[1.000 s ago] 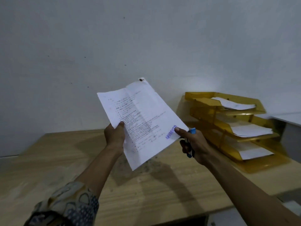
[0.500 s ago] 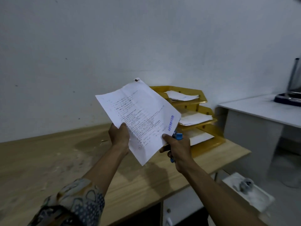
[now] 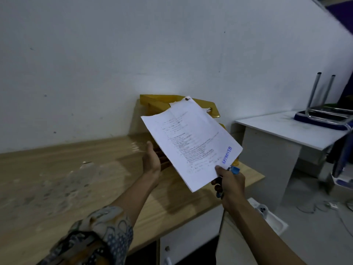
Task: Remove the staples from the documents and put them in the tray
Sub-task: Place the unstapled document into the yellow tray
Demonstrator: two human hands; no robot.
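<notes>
A printed white document (image 3: 193,142) with a blue "APPROVED" stamp hangs tilted in the air, a small dark staple (image 3: 187,99) at its top corner. My right hand (image 3: 230,183) pinches its lower right corner with the thumb on top, and also grips a blue-handled staple remover (image 3: 234,170) in the same fist. My left hand (image 3: 151,159) is beside the paper's left edge with fingers straight, apart from the sheet. The yellow stacked tray (image 3: 158,104) stands behind the paper, mostly hidden by it.
A wooden desk (image 3: 66,169) with scattered scraps lies under my arms, its right end near the tray. A white table (image 3: 286,131) stands to the right with an upturned chair (image 3: 322,113) on it. Cables and boxes lie on the floor at the right.
My left hand has let go of the document's left edge and opened. The paper has swung right in front of the tray, held by my right hand alone. The view has turned right.
</notes>
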